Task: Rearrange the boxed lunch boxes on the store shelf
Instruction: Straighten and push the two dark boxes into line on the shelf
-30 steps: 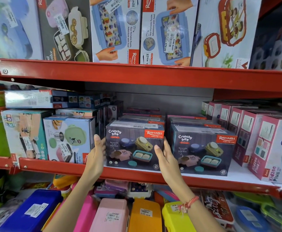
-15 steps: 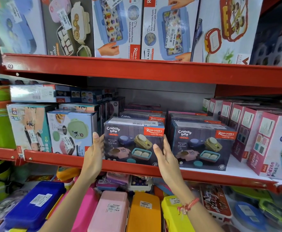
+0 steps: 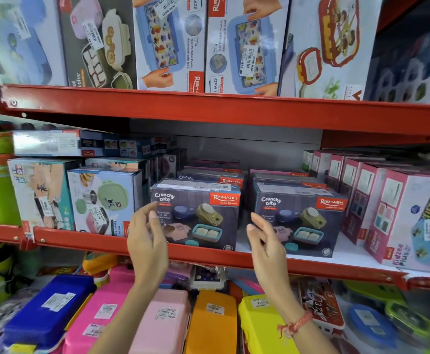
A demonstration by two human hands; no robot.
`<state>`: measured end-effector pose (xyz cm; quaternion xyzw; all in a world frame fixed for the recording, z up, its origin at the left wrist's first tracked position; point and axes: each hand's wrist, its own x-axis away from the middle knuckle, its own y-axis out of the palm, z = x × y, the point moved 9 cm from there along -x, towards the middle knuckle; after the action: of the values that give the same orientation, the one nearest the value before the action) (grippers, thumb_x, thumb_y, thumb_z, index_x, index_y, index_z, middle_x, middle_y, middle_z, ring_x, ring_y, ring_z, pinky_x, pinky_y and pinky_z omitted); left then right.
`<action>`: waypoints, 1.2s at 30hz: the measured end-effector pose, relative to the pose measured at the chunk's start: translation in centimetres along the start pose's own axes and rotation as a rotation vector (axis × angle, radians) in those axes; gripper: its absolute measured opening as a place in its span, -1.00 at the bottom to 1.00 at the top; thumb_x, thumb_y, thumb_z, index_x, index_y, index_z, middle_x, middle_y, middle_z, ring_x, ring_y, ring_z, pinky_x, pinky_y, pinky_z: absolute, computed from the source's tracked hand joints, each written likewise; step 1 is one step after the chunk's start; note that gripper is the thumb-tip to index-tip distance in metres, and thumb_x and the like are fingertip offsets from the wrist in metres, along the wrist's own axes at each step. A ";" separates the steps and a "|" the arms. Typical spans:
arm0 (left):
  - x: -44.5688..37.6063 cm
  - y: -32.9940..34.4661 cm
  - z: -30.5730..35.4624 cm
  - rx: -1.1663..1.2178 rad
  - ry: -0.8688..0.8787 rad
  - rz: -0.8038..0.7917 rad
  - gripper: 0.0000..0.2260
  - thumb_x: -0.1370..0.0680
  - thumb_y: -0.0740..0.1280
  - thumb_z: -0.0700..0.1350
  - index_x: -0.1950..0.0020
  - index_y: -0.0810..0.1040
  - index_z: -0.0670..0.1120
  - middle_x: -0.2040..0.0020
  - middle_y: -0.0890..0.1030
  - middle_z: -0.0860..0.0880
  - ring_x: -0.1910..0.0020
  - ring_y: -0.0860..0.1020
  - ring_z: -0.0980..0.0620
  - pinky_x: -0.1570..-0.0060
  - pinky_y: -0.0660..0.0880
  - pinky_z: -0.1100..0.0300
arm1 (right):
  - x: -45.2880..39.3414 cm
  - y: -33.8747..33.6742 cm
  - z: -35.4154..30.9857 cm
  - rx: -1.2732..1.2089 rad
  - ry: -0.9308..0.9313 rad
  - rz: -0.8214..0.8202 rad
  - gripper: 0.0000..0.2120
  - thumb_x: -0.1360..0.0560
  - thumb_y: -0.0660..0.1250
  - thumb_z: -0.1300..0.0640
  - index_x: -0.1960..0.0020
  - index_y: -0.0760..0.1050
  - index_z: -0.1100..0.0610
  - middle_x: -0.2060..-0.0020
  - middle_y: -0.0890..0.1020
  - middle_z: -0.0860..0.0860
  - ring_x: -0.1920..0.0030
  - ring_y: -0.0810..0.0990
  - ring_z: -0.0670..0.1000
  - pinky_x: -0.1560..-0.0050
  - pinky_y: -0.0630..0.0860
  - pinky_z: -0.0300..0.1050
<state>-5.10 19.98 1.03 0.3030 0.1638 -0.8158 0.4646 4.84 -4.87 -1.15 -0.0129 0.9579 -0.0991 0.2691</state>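
Head view: left hand (image 3: 147,241) and right hand (image 3: 267,247), fingers apart, flank the Crunchy Bite box (image 3: 196,215), empty.

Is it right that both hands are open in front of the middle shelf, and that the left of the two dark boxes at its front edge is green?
Not quite. In the head view, the left hand and right hand are open in front of the middle shelf, but the left dark box is navy blue, not green, like the dark box beside it.
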 end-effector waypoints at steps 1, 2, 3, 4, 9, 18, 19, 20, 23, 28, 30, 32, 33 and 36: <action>0.6 0.8 0.8 0.032 0.029 -0.021 -0.77 -0.64 0.09 -0.08 -0.19 0.50 -0.03 -0.10 0.58 0.04 -0.06 0.53 0.12 -0.03 0.45 0.17 | 0.1 -1.2 -0.1 -0.004 -0.027 0.050 -0.69 -0.60 0.21 0.07 -0.34 0.47 0.02 -0.25 0.57 -0.03 -0.23 0.54 -0.13 -0.06 0.40 -0.55; 1.3 1.8 1.8 0.060 0.053 -0.063 -0.78 -0.63 0.11 -0.10 -0.15 0.51 -0.03 -0.05 0.60 0.04 -0.03 0.55 0.17 -0.01 0.49 0.18 | 0.2 -2.5 -0.2 0.000 -0.051 0.103 -0.73 -0.60 0.22 0.11 -0.28 0.50 0.04 -0.19 0.60 -0.01 -0.15 0.57 -0.19 0.00 0.42 -0.55; 2.1 3.1 2.7 0.083 0.079 -0.117 -0.80 -0.63 0.12 -0.12 -0.12 0.53 -0.04 -0.02 0.61 0.05 -0.02 0.56 0.19 0.00 0.52 0.20 | 0.3 -3.8 -0.3 0.006 -0.077 0.156 -0.76 -0.60 0.22 0.14 -0.24 0.53 0.05 -0.13 0.62 -0.01 -0.09 0.57 -0.23 0.04 0.43 -0.54; 3.0 4.5 3.6 0.099 0.102 -0.181 -0.80 -0.62 0.13 -0.14 -0.10 0.54 -0.05 -0.01 0.63 0.07 -0.01 0.57 0.20 0.00 0.53 0.23 | 0.5 -5.0 -0.3 0.016 -0.096 0.208 -0.78 -0.60 0.22 0.16 -0.20 0.53 0.06 -0.08 0.63 -0.01 -0.05 0.56 -0.28 0.05 0.44 -0.53; 8.1 11.8 5.9 0.146 0.051 -0.542 -0.73 -0.62 0.17 -0.07 -0.30 0.48 -0.03 -0.21 0.58 0.08 -0.17 0.53 0.24 -0.13 0.43 0.39 | 0.6 -10.6 1.5 0.105 -0.125 0.466 -0.76 -0.58 0.25 0.21 -0.24 0.46 0.08 -0.12 0.49 -0.01 -0.14 0.48 -0.06 -0.22 0.46 -0.06; 11.2 16.9 5.7 0.065 -0.229 -0.857 -0.42 -0.57 -0.12 0.24 -0.55 -0.05 0.06 0.08 0.47 0.24 0.14 0.41 0.36 0.19 0.26 0.57 | -2.4 -13.9 6.9 0.192 0.172 0.289 -0.35 -0.61 0.18 -0.02 -0.58 -0.07 -0.02 -0.57 0.12 0.06 -0.55 0.10 0.13 -0.50 0.11 0.15; 11.0 17.0 5.7 0.089 -0.236 -0.859 -0.41 -0.56 -0.13 0.26 -0.55 -0.02 0.06 -0.01 0.51 0.22 0.05 0.40 0.37 0.10 0.25 0.56 | -2.5 -13.9 7.1 0.165 0.177 0.257 -0.36 -0.61 0.16 -0.04 -0.57 -0.09 -0.06 -0.57 0.12 0.03 -0.55 0.12 0.10 -0.50 0.13 0.13; 11.0 17.1 5.7 0.126 -0.251 -0.858 -0.40 -0.55 -0.13 0.28 -0.54 0.01 0.06 -0.25 0.50 0.15 -0.15 0.39 0.30 -0.09 0.20 0.47 | -2.5 -13.9 7.1 0.147 0.174 0.235 -0.38 -0.61 0.15 -0.05 -0.57 -0.08 -0.10 -0.57 0.13 0.01 -0.54 0.14 0.07 -0.50 0.16 0.11; 10.7 17.3 4.9 0.170 -0.275 -0.848 -0.32 -0.48 -0.13 0.39 -0.52 0.10 0.09 -0.52 0.25 0.02 -0.45 0.21 0.13 -0.38 0.09 0.22 | -1.9 -14.3 6.8 0.159 0.157 0.220 -0.46 -0.62 0.13 -0.07 -0.55 0.03 -0.15 -0.55 0.19 -0.03 -0.52 0.21 0.05 -0.48 0.21 0.11; 11.3 16.7 4.7 0.186 -0.276 -0.832 -0.25 -0.43 -0.13 0.46 -0.48 0.24 0.08 -0.34 0.48 0.10 -0.32 0.43 0.14 -0.38 0.23 0.09 | -0.8 -15.0 6.3 0.152 0.129 0.237 -0.47 -0.62 0.14 -0.05 -0.55 0.08 -0.15 -0.53 0.23 0.00 -0.50 0.23 0.05 -0.44 0.22 0.02; 11.3 16.3 4.9 0.180 -0.261 -0.806 -0.29 -0.46 -0.14 0.42 -0.46 0.29 0.06 0.03 0.53 0.26 0.00 0.46 0.37 -0.20 0.25 0.18 | -0.4 -15.2 6.2 0.149 0.124 0.239 -0.47 -0.62 0.14 -0.05 -0.55 0.08 -0.15 -0.53 0.23 0.01 -0.50 0.24 0.05 -0.42 0.23 0.02; 11.2 16.1 4.9 0.176 -0.258 -0.786 -0.28 -0.45 -0.13 0.43 -0.47 0.26 0.08 0.19 0.47 0.30 0.06 0.44 0.38 -0.18 0.25 0.19 | -0.1 -15.3 6.1 0.151 0.120 0.246 -0.47 -0.62 0.14 -0.06 -0.55 0.08 -0.15 -0.53 0.23 0.02 -0.49 0.24 0.06 -0.41 0.24 0.02; 11.3 16.0 4.8 0.179 -0.258 -0.783 -0.26 -0.44 -0.13 0.46 -0.48 0.24 0.08 0.17 0.47 0.31 0.01 0.46 0.36 -0.21 0.26 0.18 | 0.0 -15.3 6.0 0.154 0.117 0.249 -0.47 -0.62 0.14 -0.06 -0.55 0.08 -0.15 -0.53 0.23 0.02 -0.49 0.25 0.06 -0.41 0.24 0.03; 11.6 16.0 4.5 0.183 -0.283 -0.793 -0.21 -0.40 -0.13 0.50 -0.49 0.22 0.08 -0.17 0.52 0.23 -0.31 0.43 0.11 -0.40 0.24 0.06 | 0.2 -15.4 5.9 0.166 0.118 0.256 -0.47 -0.61 0.14 -0.05 -0.55 0.07 -0.16 -0.53 0.22 0.04 -0.47 0.27 0.09 -0.41 0.26 0.07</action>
<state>2.65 1.62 -2.84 0.1419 0.1294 -0.9758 0.1044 7.28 -21.04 -3.10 0.1371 0.9545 -0.1434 0.2228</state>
